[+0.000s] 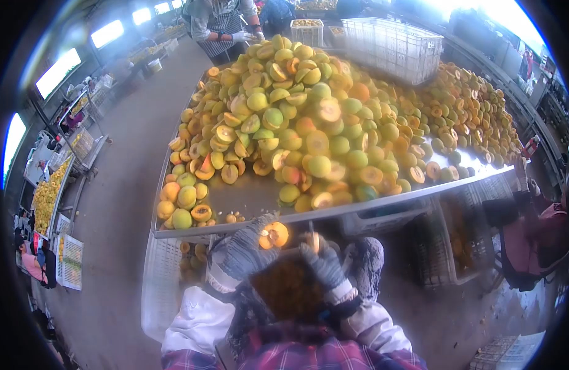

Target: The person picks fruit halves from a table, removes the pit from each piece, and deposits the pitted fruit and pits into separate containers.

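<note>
My left hand (242, 253), in a grey glove, is closed around a halved yellow peach (273, 235), its orange cut face showing, just below the table's front edge. My right hand (324, 262), also gloved in grey, is closed on a small thin tool (311, 234) that points upward; blur hides its exact kind. Between and below the hands, a dark container (290, 287) with brownish contents sits at my lap. On the metal table (235, 200) in front lies a large heap of peaches (278, 117), many cut in half, with several loose pits (235, 217) near the edge.
A white crate (392, 49) stands on the table's far side. Another white crate (158, 283) is under the table at left, and a crate with brownish contents (454, 240) at right. Across the table stands a co-worker (219, 28) in a striped apron. A pinkish bag or chair (537, 240) is at right.
</note>
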`<state>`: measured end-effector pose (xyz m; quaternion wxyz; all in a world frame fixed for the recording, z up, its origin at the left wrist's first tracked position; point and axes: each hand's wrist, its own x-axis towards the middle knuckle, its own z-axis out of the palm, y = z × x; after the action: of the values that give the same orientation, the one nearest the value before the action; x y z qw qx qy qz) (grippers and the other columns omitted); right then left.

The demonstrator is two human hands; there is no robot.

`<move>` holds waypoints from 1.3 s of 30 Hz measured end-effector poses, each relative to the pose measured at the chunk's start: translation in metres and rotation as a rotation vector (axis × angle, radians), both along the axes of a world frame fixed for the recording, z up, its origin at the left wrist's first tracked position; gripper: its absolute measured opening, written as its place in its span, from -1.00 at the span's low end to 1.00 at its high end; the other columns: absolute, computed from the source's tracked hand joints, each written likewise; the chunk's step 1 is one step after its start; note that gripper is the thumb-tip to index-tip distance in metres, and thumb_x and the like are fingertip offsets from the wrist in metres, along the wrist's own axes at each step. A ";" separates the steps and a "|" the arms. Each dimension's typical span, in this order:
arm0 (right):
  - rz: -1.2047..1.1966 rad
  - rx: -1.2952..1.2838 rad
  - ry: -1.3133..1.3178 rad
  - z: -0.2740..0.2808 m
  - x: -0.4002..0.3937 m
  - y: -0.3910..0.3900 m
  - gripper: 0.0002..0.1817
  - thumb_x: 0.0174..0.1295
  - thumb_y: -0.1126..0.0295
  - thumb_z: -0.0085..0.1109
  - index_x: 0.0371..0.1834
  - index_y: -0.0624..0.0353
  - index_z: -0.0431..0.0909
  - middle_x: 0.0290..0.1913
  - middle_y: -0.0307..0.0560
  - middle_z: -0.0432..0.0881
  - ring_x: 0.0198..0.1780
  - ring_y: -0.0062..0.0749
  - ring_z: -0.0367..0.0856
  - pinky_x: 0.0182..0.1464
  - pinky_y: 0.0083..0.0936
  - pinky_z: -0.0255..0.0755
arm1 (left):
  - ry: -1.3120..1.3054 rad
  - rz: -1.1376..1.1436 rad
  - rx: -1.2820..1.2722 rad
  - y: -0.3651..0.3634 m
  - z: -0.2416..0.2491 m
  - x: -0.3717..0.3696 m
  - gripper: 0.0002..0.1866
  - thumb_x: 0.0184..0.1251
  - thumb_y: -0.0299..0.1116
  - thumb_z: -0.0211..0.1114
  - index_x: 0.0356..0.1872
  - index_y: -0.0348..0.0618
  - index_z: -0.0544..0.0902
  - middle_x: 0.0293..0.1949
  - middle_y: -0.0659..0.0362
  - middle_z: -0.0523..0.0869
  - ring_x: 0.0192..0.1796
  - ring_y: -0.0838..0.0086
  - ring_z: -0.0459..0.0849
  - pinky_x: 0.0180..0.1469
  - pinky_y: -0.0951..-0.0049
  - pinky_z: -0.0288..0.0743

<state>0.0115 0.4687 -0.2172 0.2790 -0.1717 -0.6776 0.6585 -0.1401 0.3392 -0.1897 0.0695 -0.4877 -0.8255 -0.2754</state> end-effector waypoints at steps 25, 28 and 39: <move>0.255 0.673 -0.391 0.007 0.040 -0.042 -0.60 0.47 0.19 -0.11 0.15 0.24 0.48 -0.24 0.30 0.66 -0.20 0.21 0.64 -0.15 -0.06 0.47 | -1.953 0.036 0.969 -0.012 -0.078 0.072 -0.54 0.47 0.02 0.08 0.04 -0.20 0.51 -0.15 0.06 0.62 -0.18 0.36 0.62 -0.13 0.43 0.59; 0.280 0.462 -0.448 0.016 0.040 -0.042 -0.59 0.48 0.16 -0.16 0.17 0.20 0.47 -0.24 0.28 0.66 -0.19 0.22 0.63 -0.16 -0.03 0.45 | -2.043 0.045 0.964 -0.013 -0.077 0.072 -0.59 0.48 -0.03 0.08 0.04 -0.20 0.51 -0.14 0.07 0.62 -0.17 0.37 0.62 -0.10 0.44 0.59; 0.263 0.220 -0.535 -0.004 0.039 -0.037 -0.58 0.48 0.11 -0.12 0.07 0.23 0.54 -0.21 0.28 0.65 -0.11 0.23 0.61 -0.08 -0.09 0.44 | -0.937 0.098 0.498 -0.015 -0.098 0.079 -0.74 0.53 -0.31 -0.02 -0.05 -0.27 0.54 -0.19 0.08 0.64 -0.18 0.42 0.62 -0.14 0.51 0.55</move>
<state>0.0505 0.4318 -0.2213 0.0203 -0.2184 -0.8105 0.5432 -0.0616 0.3245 -0.2875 -0.1802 -0.2423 -0.6995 -0.6477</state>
